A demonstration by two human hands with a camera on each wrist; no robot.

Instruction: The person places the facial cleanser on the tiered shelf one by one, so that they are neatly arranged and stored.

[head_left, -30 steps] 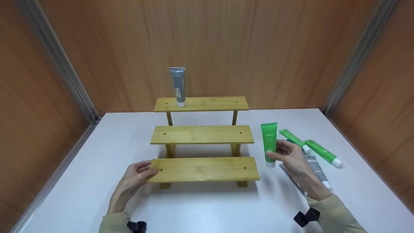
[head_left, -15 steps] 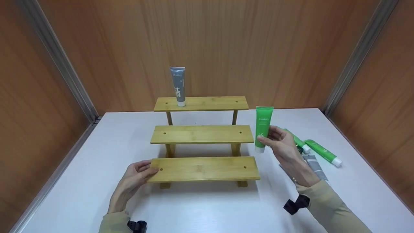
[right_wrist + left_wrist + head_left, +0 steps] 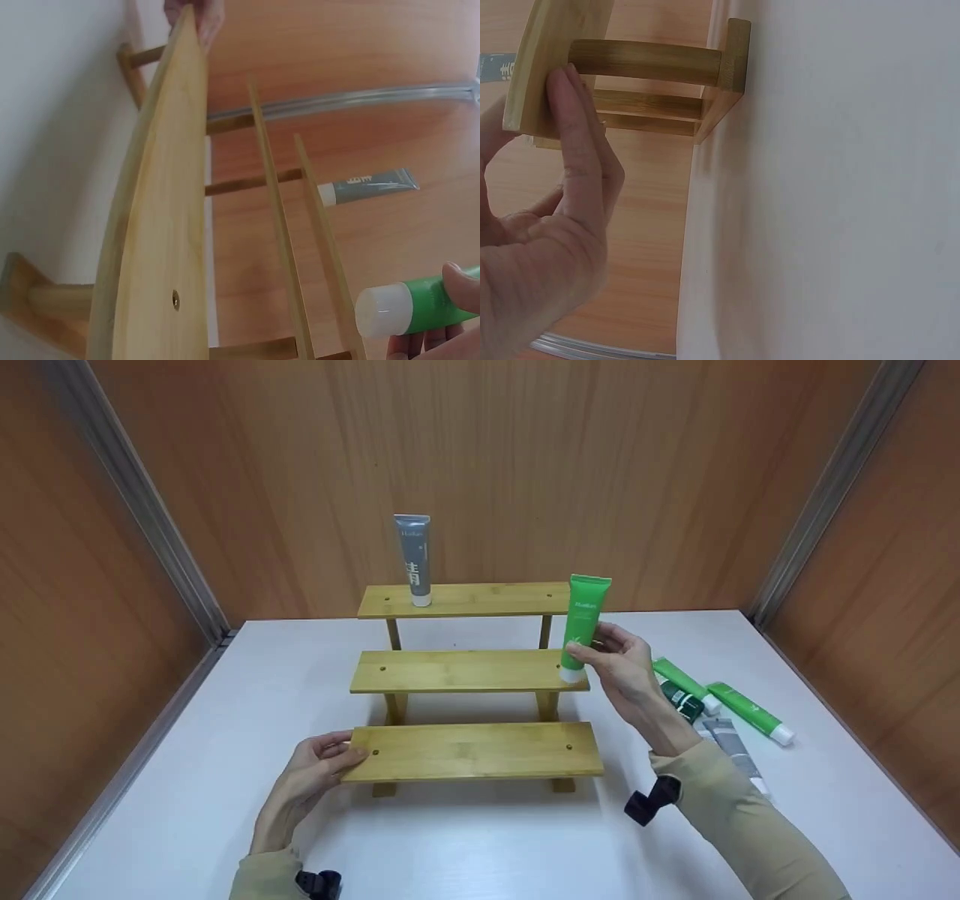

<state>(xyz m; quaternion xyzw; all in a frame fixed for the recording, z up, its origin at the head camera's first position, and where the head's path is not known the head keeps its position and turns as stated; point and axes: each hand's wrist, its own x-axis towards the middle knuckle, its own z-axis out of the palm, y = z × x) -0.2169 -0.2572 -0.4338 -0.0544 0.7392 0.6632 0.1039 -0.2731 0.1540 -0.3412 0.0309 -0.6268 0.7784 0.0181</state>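
Observation:
A three-tier wooden stand point(image 3: 465, 753) is in the middle of the head view. My left hand point(image 3: 306, 776) pinches the left end of its lowest board, thumb on top and fingers beneath, as the left wrist view also shows. In my right hand point(image 3: 624, 671) is a bright green tube point(image 3: 585, 611), gripped near its white cap, which points down. In the head view the cap overlaps the right end of the middle board; the right wrist view shows it apart from the boards. A grey-blue tube point(image 3: 415, 556) stands upright on its cap at the top board's left part.
Right of the stand, two green tubes point(image 3: 750, 712), a dark green tube point(image 3: 681, 700) and a grey tube point(image 3: 735, 754) lie on the white table point(image 3: 480, 847), partly hidden by the right arm. Wood-grain panels point(image 3: 480, 472) enclose the back and sides.
My right hand has carried the green tube up and to the left, from beside the stand to the right end of its upper tiers. The left hand has stayed on the lowest board.

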